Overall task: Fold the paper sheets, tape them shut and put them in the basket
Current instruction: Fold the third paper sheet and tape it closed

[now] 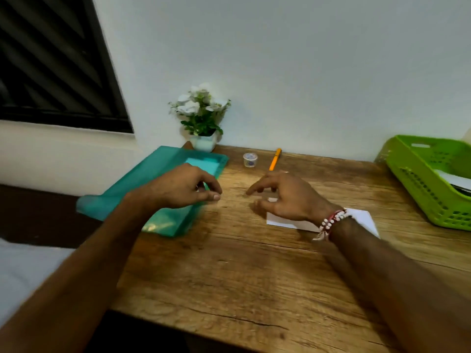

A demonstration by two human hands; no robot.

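Over the translucent teal plastic tray (122, 197), the left hand (183, 187) pinches its fingers narrow; whether they hold anything, I cannot tell. The right hand (285, 197) spreads wide above the folded white paper sheet (362, 220) on the wooden worktop (242, 263). Light and easily creased, it probably lifts best by an edge. The green plastic basket (407, 179) stands rightmost.
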